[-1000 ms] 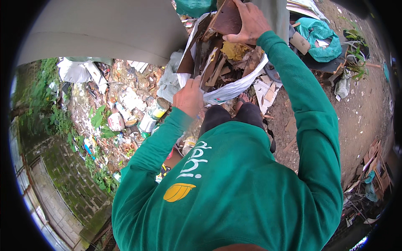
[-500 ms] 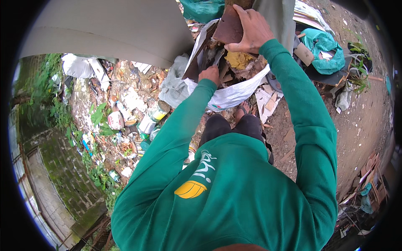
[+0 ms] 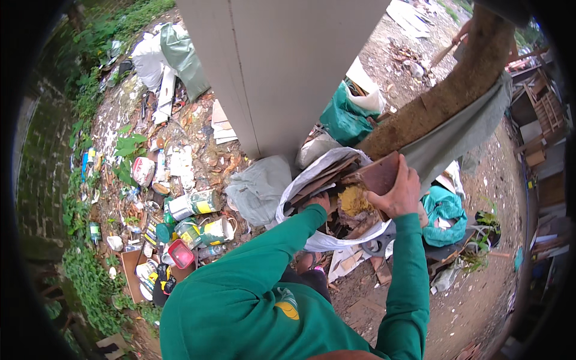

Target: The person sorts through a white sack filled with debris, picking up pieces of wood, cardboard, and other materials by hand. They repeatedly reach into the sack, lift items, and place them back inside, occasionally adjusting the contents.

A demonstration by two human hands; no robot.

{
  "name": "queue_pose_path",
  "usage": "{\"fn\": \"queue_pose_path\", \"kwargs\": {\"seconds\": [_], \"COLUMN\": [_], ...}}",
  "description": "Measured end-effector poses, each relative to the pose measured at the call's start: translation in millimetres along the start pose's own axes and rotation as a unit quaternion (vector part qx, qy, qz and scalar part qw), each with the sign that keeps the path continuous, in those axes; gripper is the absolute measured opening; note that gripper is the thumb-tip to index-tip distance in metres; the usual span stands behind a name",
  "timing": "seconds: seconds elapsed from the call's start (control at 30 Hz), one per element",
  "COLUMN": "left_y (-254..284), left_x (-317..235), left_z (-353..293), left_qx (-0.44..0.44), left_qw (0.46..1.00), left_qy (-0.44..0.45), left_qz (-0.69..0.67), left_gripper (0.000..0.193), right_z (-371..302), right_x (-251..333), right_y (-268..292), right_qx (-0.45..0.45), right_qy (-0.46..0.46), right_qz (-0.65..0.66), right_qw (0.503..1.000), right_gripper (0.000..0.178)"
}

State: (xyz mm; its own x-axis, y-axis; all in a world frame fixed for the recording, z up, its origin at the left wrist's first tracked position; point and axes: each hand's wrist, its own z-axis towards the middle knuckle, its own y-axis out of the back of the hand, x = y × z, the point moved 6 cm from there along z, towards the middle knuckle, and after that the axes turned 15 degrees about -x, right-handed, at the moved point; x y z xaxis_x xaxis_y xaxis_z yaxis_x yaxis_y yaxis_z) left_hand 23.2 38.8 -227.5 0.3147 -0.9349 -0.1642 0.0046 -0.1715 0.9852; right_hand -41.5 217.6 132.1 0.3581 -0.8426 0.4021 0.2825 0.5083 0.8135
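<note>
A white woven sack [image 3: 336, 241] stands open before me, stuffed with scraps of brown board [image 3: 324, 178] and a yellow foam-like lump [image 3: 355, 200]. My right hand [image 3: 403, 193] grips a flat reddish-brown piece of board [image 3: 380, 174] at the sack's right side, thumb in front and fingers over its edge. Down in the sack's mouth, at the left, is my left hand [image 3: 319, 203]. Its fingers are mostly hidden among the scraps, so I cannot see whether they hold anything.
A grey pillar [image 3: 270, 66] rises just beyond the sack. A thick wooden trunk [image 3: 432, 108] leans at the right, beside teal bags [image 3: 444, 217]. Paint cans [image 3: 204, 202] and litter cover the ground at left. Another person's hand [image 3: 462, 33] shows at far right.
The view has swung, so the sack sits lower and more of the surroundings shows. My right hand keeps its grip on the board; my left hand remains in the sack.
</note>
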Motion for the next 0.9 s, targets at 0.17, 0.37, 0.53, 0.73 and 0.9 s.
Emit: {"fn": "queue_pose_path", "kwargs": {"seconds": [0.17,0.37,0.53,0.73,0.9], "left_y": [121,223,140,102,80], "left_x": [-31,179,476,534,501], "left_z": [-50,-122,-271,-499,-603], "left_qx": [0.007,0.008,0.046,0.270,0.278], "left_qw": [0.946,0.970,0.941,0.786,0.715], "left_qy": [-0.287,-0.029,0.334,0.554,0.631], "left_qz": [-0.151,-0.240,-0.021,-0.047,-0.116], "left_gripper": [0.031,0.033,0.031,0.047,0.048], "right_z": [5,3,-22,-174,-144], "right_x": [40,177,352,488,558], "right_y": [106,92,-77,-297,-298], "right_qx": [-0.119,-0.089,0.065,0.324,0.396], "right_qy": [-0.042,-0.009,0.139,0.227,0.354], "right_qz": [-0.002,0.327,0.261,0.142,0.099], "right_qw": [0.992,0.941,0.953,0.907,0.842], "right_gripper": [0.120,0.126,0.131,0.131,0.128]}}
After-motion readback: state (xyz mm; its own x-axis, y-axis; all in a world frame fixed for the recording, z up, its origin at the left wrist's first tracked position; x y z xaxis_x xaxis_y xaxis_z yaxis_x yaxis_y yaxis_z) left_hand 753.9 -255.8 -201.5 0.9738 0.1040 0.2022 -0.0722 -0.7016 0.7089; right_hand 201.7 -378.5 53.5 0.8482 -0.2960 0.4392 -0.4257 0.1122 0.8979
